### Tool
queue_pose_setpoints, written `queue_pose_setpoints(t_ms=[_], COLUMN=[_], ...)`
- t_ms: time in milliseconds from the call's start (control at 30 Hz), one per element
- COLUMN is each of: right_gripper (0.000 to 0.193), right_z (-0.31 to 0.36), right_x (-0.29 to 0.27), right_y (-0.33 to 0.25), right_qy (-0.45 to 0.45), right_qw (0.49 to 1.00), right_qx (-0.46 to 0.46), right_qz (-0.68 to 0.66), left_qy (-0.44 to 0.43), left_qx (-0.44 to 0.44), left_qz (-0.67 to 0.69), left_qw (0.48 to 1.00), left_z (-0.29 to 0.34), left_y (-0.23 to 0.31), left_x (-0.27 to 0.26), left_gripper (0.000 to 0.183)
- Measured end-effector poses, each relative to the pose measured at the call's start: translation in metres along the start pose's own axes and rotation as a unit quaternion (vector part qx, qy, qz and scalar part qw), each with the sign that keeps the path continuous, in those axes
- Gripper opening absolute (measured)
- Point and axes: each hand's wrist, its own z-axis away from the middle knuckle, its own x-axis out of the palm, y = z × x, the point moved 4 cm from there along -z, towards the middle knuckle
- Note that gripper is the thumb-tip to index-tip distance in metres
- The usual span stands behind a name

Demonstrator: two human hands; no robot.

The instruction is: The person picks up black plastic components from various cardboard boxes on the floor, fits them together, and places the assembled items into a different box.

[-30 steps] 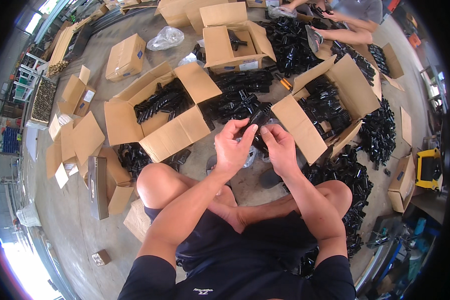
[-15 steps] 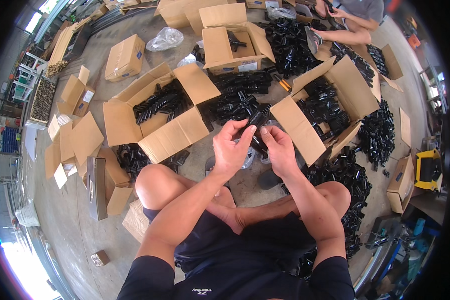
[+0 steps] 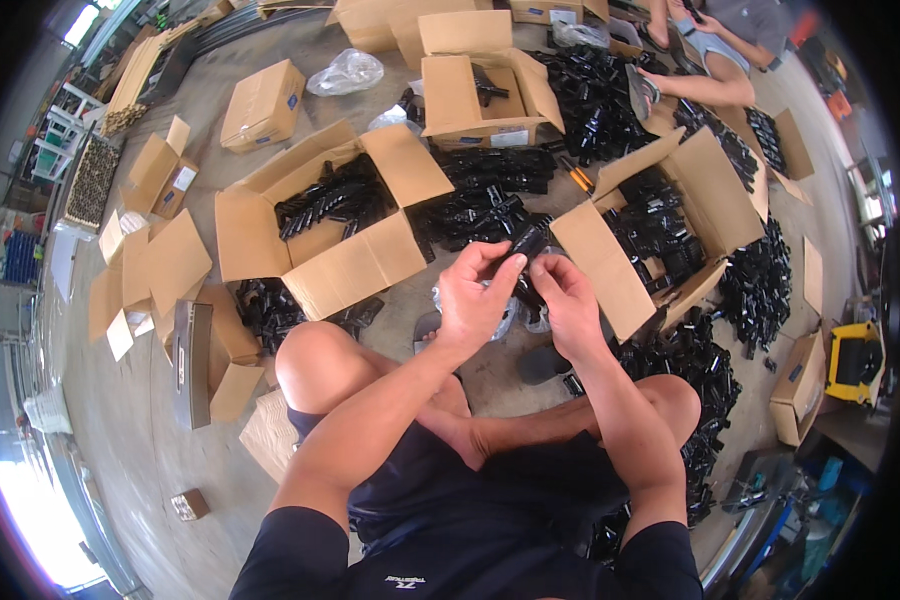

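Note:
A black tubular plastic part (image 3: 531,239) is held up in front of my crossed legs, tilted. My left hand (image 3: 475,297) grips it, thumb and fingers closed around its near end. My right hand (image 3: 568,302) is closed in a pinch at the part's lower side, close to the left thumb; the fingers partly hide the contact. Just beyond the hands lies a heap of similar black parts (image 3: 490,215). An open carton (image 3: 355,275) with black parts in it stands at the left, and another open carton (image 3: 595,265) holding more stands at the right.
A long pile of black parts (image 3: 695,390) runs beside my right knee. Clear plastic bags (image 3: 345,73) lie on the floor. Orange-handled tools (image 3: 578,178) rest by the right carton. Farther off are more cartons (image 3: 262,105) and another person's leg (image 3: 705,88) at the far right.
The view has shifted slightly, so the cartons appear a little displaced. Both hands stay together at the black part, which is turned slightly between the fingers.

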Motion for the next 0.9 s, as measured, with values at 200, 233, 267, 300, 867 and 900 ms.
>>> queue_pose_setpoints(t_ms=[200, 233, 267, 300, 867, 900], right_gripper=[0.008, 0.008, 0.007, 0.008, 0.015, 0.017], right_z=[-0.005, -0.005, -0.002, -0.003, -0.005, -0.008], right_x=[-0.009, -0.007, -0.001, 0.000, 0.011, 0.009], right_y=[0.007, 0.007, -0.002, 0.001, 0.008, 0.010], right_qy=[-0.012, -0.005, -0.004, -0.016, 0.010, 0.025], right_qw=[1.000, 1.000, 1.000, 1.000, 0.992, 0.989], right_qx=[0.003, 0.006, -0.019, -0.015, -0.020, -0.027], right_qz=[-0.009, -0.012, -0.007, -0.005, 0.126, 0.145], left_qy=[-0.002, 0.001, 0.002, 0.004, 0.027, 0.023], left_qx=[0.002, -0.003, 0.006, 0.016, 0.021, 0.008], left_qz=[-0.033, -0.028, -0.028, -0.029, -0.044, -0.082], left_qw=[0.999, 1.000, 1.000, 0.999, 0.998, 0.996], left_z=[-0.001, -0.002, -0.002, -0.001, -0.001, -0.001], left_y=[0.003, 0.002, 0.003, 0.004, -0.003, 0.007], left_x=[0.002, 0.002, 0.002, 0.002, -0.016, -0.016], left_gripper=[0.019, 0.019, 0.020, 0.020, 0.016, 0.016])
